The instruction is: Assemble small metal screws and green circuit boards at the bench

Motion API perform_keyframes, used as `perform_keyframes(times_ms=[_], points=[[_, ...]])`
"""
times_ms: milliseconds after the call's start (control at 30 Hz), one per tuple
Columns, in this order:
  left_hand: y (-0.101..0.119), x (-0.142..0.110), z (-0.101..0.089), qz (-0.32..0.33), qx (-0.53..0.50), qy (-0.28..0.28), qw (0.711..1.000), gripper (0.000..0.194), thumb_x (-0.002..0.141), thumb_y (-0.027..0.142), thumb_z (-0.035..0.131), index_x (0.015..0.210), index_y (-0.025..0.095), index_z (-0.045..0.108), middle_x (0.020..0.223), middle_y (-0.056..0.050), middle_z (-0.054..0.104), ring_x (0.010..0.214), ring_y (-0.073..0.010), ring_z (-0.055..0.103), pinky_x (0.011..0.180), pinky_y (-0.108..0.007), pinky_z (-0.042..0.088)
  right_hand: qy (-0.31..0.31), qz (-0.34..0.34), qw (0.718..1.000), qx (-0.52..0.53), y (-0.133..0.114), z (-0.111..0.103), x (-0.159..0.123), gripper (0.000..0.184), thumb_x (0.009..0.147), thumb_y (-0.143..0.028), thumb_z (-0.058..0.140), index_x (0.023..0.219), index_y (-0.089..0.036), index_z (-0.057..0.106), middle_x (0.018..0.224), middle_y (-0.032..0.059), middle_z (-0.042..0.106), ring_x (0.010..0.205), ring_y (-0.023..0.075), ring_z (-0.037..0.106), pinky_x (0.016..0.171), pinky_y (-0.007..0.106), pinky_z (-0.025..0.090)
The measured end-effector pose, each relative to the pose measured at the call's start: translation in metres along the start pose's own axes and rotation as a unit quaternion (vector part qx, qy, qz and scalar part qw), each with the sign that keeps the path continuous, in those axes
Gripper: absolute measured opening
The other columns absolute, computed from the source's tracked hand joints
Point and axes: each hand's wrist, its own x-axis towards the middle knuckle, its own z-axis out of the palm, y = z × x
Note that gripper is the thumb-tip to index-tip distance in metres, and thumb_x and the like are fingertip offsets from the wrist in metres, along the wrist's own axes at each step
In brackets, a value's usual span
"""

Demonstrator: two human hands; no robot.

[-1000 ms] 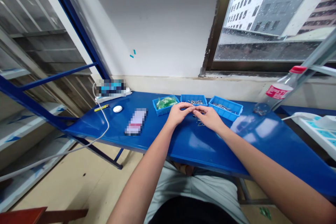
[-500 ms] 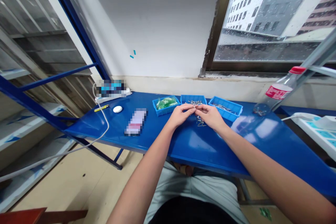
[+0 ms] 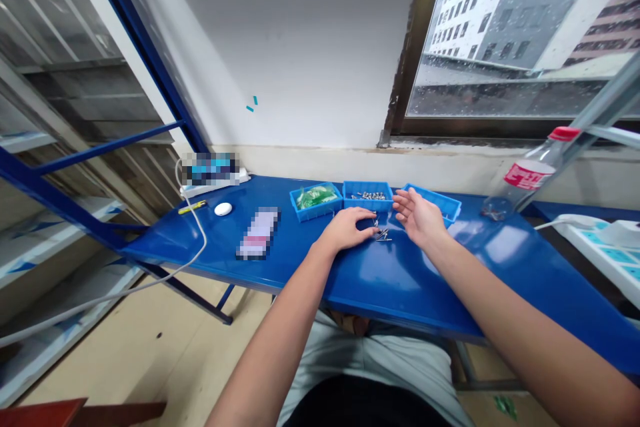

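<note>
My left hand (image 3: 346,229) rests low over the blue table, thumb and fingertips apart beside a small pile of metal screws or pins (image 3: 383,235). It seems to hold nothing. To the right of that pile my right hand (image 3: 420,217) is raised with its fingers spread, in front of a blue bin (image 3: 453,209) that it partly hides. Behind the hands stands the middle blue bin (image 3: 367,187), with several small metal fasteners (image 3: 373,196) inside. The left blue bin (image 3: 315,214) contains green plastic bags (image 3: 316,196).
A phone-like slab (image 3: 259,233), a white oval object (image 3: 223,209) and a yellow-handled tool (image 3: 193,207) lie on the left. A white cable (image 3: 204,240) hangs over the table edge. At the right stand a bottle (image 3: 529,175) and a white power strip (image 3: 600,250).
My hands were together, pinching a small piece above the pile. They have parted: the left has come down beside the pile, and the right has moved right and opened.
</note>
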Motion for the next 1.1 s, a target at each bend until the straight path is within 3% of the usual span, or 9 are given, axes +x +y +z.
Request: perform_keyframes(times_ms=[200,400,533,700,933,1100], points=[[-0.008,0.002,0.0,-0.003,0.027,0.002,1.0,0.023,0.09,0.023,0.068,0.109,0.021,0.081,0.116,-0.009,0.078,0.11,-0.0252,0.072,0.102,-0.038,0.054,-0.04,0.004,0.999,-0.024,0.003,0.002,-0.001,0.031,0.092,-0.052,0.063,0.099,-0.022,0.067,0.085,0.0096,0.075,0.067,0.0205,0.069,0.046,0.028,0.048],[-0.01,0.003,-0.001,-0.033,0.028,0.024,0.999,0.021,0.087,0.017,0.068,0.103,0.021,0.081,0.106,-0.008,0.08,0.097,-0.0231,0.074,0.094,-0.035,0.056,-0.093,-0.015,0.994,-0.063,0.002,0.01,-0.011,0.036,0.088,-0.055,0.069,0.097,-0.021,0.069,0.079,0.0065,0.072,0.063,0.018,0.066,0.046,0.027,0.048],[-0.005,0.005,-0.003,-0.077,-0.051,0.081,0.992,0.024,0.084,0.015,0.072,0.107,0.018,0.078,0.104,-0.008,0.08,0.088,-0.021,0.074,0.085,-0.034,0.06,-0.105,-0.057,0.984,-0.132,0.003,0.015,-0.017,0.036,0.083,-0.054,0.075,0.094,-0.02,0.072,0.081,0.0066,0.073,0.067,0.0173,0.066,0.046,0.024,0.047],[-0.002,0.007,-0.003,-0.096,-0.179,0.138,0.969,0.024,0.086,0.016,0.072,0.11,0.018,0.075,0.108,-0.009,0.079,0.094,-0.0213,0.076,0.091,-0.036,0.061,-0.15,-0.151,0.939,-0.271,0.009,0.017,-0.02,0.034,0.082,-0.049,0.077,0.1,-0.02,0.072,0.09,0.0081,0.076,0.081,0.0216,0.071,0.052,0.026,0.054],[-0.006,0.006,0.0,-0.116,-0.287,0.117,0.944,0.024,0.084,0.017,0.074,0.108,0.016,0.075,0.109,-0.011,0.079,0.1,-0.0239,0.077,0.097,-0.042,0.061,-0.159,-0.205,0.907,-0.331,0.012,0.016,-0.022,0.019,0.084,-0.035,0.072,0.098,-0.021,0.073,0.093,0.0064,0.078,0.084,0.0214,0.073,0.071,0.034,0.06],[-0.002,0.007,-0.001,-0.122,-0.335,0.112,0.928,0.028,0.082,0.008,0.07,0.109,0.015,0.069,0.113,-0.013,0.078,0.105,-0.0239,0.076,0.1,-0.043,0.06,-0.147,-0.225,0.895,-0.356,0.009,0.019,-0.027,0.016,0.083,-0.03,0.069,0.096,-0.021,0.073,0.091,0.0056,0.077,0.083,0.0212,0.072,0.073,0.034,0.058]])
